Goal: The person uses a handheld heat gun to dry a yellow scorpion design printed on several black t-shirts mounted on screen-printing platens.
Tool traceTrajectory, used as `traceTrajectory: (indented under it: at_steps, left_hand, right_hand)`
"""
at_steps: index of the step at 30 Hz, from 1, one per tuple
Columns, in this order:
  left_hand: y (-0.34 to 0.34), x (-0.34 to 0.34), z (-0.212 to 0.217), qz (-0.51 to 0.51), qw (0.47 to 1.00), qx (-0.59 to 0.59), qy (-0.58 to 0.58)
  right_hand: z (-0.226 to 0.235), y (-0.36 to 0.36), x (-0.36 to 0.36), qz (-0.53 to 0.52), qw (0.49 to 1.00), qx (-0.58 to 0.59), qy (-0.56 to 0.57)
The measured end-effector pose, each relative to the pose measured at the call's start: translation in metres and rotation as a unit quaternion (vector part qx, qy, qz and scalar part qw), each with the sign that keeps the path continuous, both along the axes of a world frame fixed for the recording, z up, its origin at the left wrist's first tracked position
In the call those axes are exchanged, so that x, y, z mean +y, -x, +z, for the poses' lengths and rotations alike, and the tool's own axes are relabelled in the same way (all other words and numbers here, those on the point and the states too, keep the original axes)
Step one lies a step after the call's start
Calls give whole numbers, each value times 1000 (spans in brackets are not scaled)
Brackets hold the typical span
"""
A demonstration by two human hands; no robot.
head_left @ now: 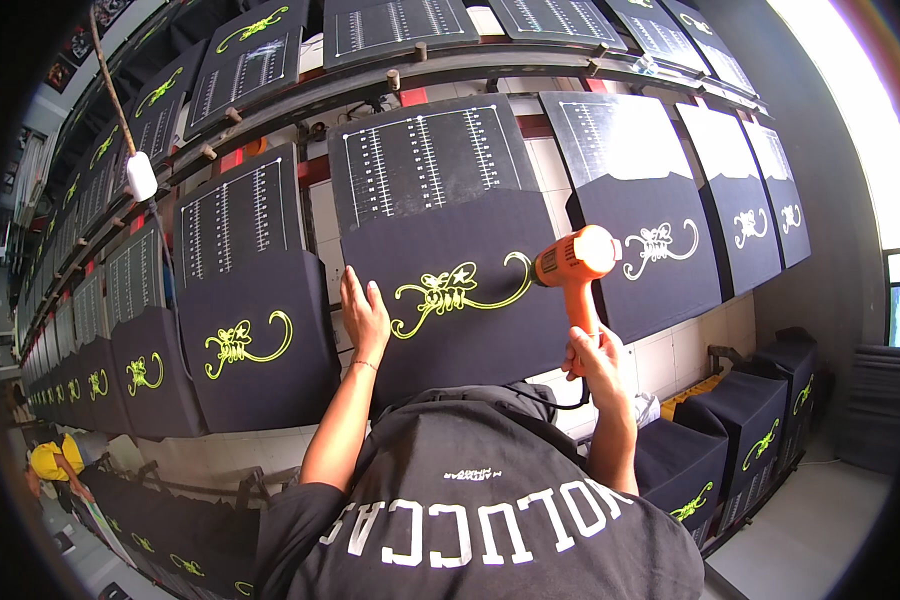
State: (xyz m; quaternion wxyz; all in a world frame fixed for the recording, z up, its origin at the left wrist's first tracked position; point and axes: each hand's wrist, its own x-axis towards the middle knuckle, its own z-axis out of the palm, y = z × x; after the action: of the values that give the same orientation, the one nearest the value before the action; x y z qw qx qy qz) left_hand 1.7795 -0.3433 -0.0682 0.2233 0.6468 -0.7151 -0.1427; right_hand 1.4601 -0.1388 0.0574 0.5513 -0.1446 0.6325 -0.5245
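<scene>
My right hand (598,362) is closed round the handle of an orange heat gun (588,252). Its dark nozzle points left, close to the curled right end of a yellow-green print (448,292). That print lies on black fabric (470,352) stretched over the lower part of a flat dark board (425,150) with white ruler marks. At the fabric's left edge is my left hand (366,318), fingers stretched out, with nothing in it. I cannot tell whether it touches the cloth. A black cord (568,405) hangs below the heat gun.
Boards with black fabric stand on both sides, the left one (238,300) with a yellow-green print, the right one (655,240) with a white print. A metal rail (370,85) runs behind. A white device (141,176) hangs from a cord. A person in yellow (55,462) is at lower left.
</scene>
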Motion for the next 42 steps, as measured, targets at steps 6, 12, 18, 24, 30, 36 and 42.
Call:
traceTrajectory:
  at_steps: [6,12,18,24,30,36,42]
  left_hand:
    - [-7,1,-6,-12,1000,18,6]
    - [-14,3,2,-24,997,42,-62]
    - [-24,10,1,-20,995,75,-57]
    - [-46,20,-19,63,989,49,-129]
    - [-39,16,14,59,957,90,-269]
    - [-45,17,-7,35,976,149,-156]
    - [-55,11,-28,13,930,281,-236]
  right_hand:
    - [8,-8,2,-14,1000,1,-3]
    - [7,-13,7,-17,1000,4,4]
    - [9,-14,7,-9,1000,8,-12]
    - [16,-29,4,-21,999,28,-22]
    - [24,-33,8,-19,999,-19,-28]
    - [23,-47,7,-38,999,8,-20]
    - [23,-57,9,-54,998,12,-11]
